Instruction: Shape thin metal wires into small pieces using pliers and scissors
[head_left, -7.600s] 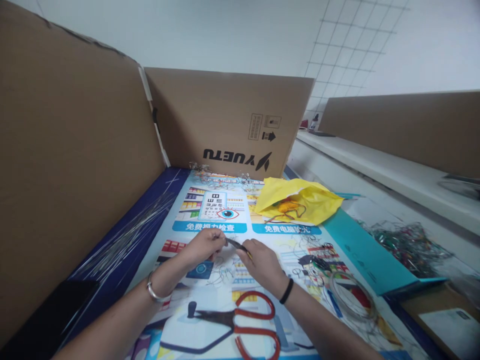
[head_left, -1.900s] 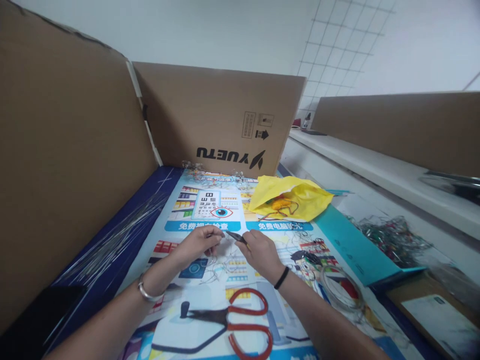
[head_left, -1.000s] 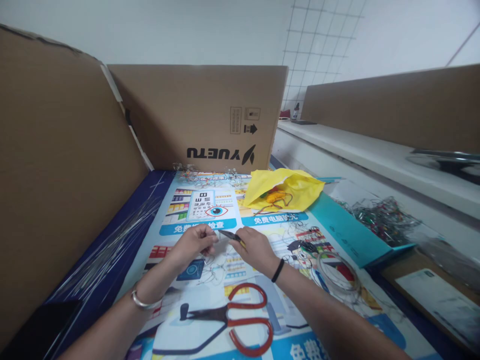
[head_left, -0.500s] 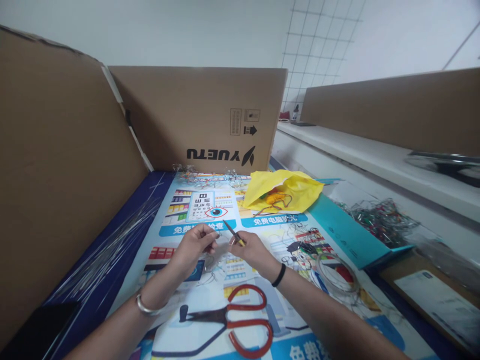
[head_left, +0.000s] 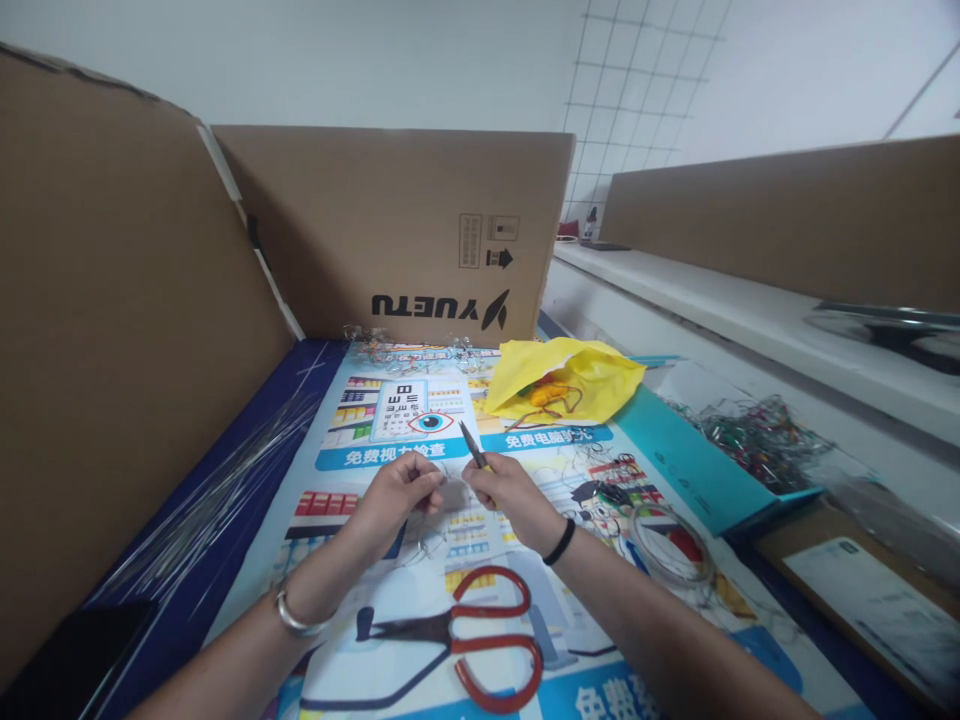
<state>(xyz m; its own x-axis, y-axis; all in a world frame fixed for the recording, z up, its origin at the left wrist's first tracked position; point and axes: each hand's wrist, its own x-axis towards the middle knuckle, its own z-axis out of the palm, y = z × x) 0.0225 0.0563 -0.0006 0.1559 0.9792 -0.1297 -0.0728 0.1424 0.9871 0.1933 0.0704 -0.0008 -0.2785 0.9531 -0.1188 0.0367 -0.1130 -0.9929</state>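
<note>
Two bare hands are out over a printed poster (head_left: 337,655), close together but not touching. Right hand (head_left: 510,495) is wrapped around the pliers (head_left: 475,448), nose sticking out past the fingers, pointing away and a bit left. So the pliers are pretty much mid-table, just beside the left hand (head_left: 405,490). That one has thumb and fingers curled in close, and honestly I can't tell if they're pinching anything, way too small to see. Silver bangle (head_left: 291,612) on the left wrist, black band (head_left: 561,542) on the right.

Closer in, big red-handled scissors (head_left: 448,630) lie flat on the poster, blades pointing left. Past the right hand sits a yellow bag (head_left: 607,375), mouth open, with orange stuff (head_left: 553,392) showing inside. Off to the right there's a wire coil (head_left: 705,562), then a teal box (head_left: 694,465) with a messy wire tangle (head_left: 769,440) by it. Left side has a spread of straight rods (head_left: 214,500), and cardboard (head_left: 405,230) stands along the back
</note>
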